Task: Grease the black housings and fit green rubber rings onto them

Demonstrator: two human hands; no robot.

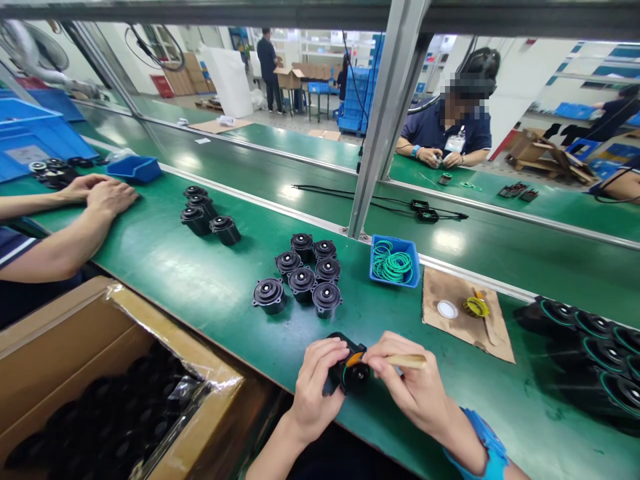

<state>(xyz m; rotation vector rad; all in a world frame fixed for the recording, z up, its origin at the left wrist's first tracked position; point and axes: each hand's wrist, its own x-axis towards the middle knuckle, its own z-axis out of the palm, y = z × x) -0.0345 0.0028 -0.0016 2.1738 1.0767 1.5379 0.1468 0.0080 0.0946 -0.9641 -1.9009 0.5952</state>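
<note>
My left hand (317, 380) is wrapped round a black cylindrical motor housing (358, 381), tilted so its round end faces right. A green ring shows at the rim of that end. Pinched in my right hand (413, 377) is a small brush (409, 361) with a pale wooden handle. Its orange tip touches the rim of the housing. Just beyond my hands several black housings (301, 281) stand upright in a group. A blue bin (417, 275) of green rings (393, 261) sits farther back.
On cardboard (470, 333) lie a yellow-rimmed pot (476, 307) and a white disc (447, 309). Several ringed housings (603, 353) stand at right. A box (215, 413) of black parts is at lower left. A co-worker's hands (107, 193) rest on the bench; another person sits opposite.
</note>
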